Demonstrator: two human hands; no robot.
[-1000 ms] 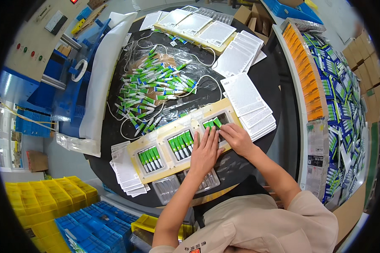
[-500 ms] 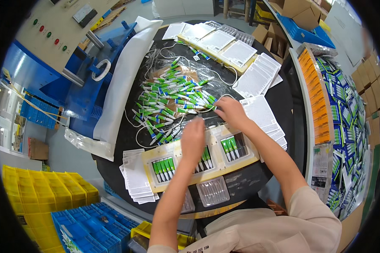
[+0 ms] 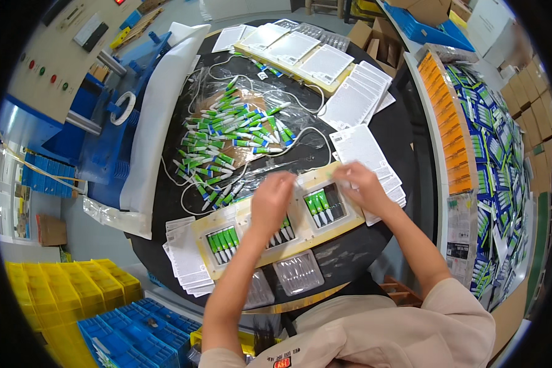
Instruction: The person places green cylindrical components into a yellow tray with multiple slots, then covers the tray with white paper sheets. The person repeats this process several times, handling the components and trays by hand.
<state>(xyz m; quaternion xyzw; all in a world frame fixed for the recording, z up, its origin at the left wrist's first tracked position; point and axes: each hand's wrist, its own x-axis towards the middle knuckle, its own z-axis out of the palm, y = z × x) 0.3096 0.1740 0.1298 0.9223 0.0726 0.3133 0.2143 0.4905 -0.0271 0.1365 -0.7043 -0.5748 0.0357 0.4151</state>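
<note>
My left hand (image 3: 272, 201) is closed over the middle window of a cream tray (image 3: 297, 243), fingertips together; anything in them is hidden. At the right window's far edge, my right hand (image 3: 363, 186) has its fingers pinched, somewhat blurred, around what looks like a small green-and-white tube. Similar tubes lie side by side in the left window (image 3: 222, 243) and in the right window (image 3: 319, 207), which also has a dark gap on its right. My left hand partly covers the tubes in the middle window. Beyond the tray lies a loose pile of tubes (image 3: 227, 132) on clear film.
White printed cards (image 3: 187, 260) are stacked left of the tray, more (image 3: 365, 153) on the right. Clear plastic blisters (image 3: 298, 272) lie at the near edge. A second card-topped tray (image 3: 294, 58) stands at the back. White cord (image 3: 306, 130) loops beside the pile. Blue machinery (image 3: 98, 147) borders the left.
My right hand has come back from the pile's right edge to the tray's right window. My left hand stays over the middle window. The whole view has shifted slightly.
</note>
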